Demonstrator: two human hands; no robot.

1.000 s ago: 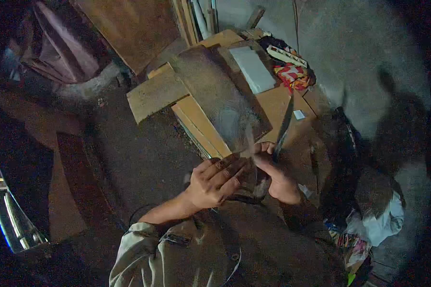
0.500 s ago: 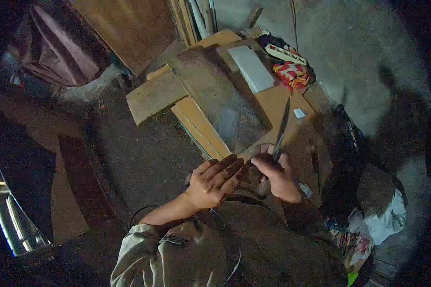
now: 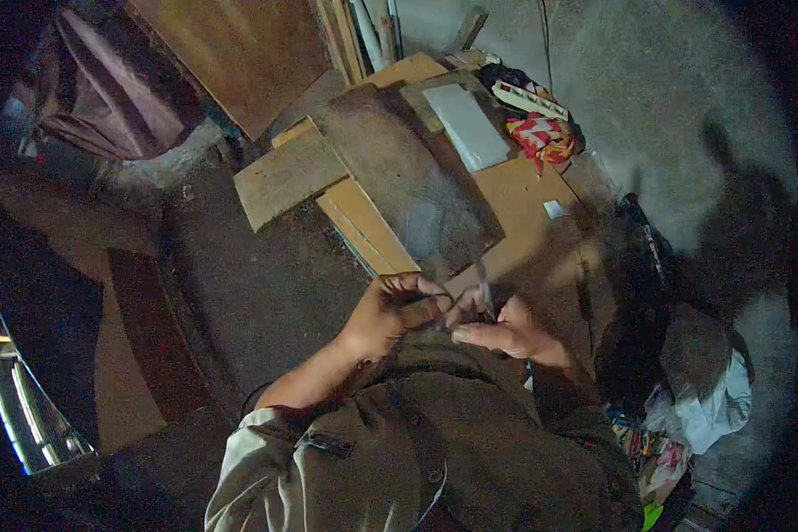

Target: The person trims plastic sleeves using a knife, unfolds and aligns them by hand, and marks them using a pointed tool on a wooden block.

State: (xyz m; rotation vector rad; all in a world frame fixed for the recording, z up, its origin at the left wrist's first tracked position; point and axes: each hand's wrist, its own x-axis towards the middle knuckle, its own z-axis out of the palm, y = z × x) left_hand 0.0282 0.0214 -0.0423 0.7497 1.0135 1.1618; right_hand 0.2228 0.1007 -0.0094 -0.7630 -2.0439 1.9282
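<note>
My left hand (image 3: 386,316) is closed in front of my chest, thumb and fingers pressed together near a thin, dark strand-like thing too small to name. Close beside it on the right, my right hand (image 3: 496,328) is closed round a knife-like blade (image 3: 485,285), which points up and is blurred. The fingertips of both hands nearly meet. Beyond them lie a dusty dark board (image 3: 390,168) and a yellowish wooden strip (image 3: 370,229).
A white slab (image 3: 467,127), a power strip (image 3: 530,100) and a red and yellow cloth (image 3: 541,139) lie at the back. Brown cardboard (image 3: 528,199) spreads to the right. White plastic bags (image 3: 714,408) are at the lower right. A large panel (image 3: 239,53) leans at upper left.
My left hand has gone from flat, stretched fingers to a pinch. My right hand has turned and moved lower, and the blade now reaches less far up.
</note>
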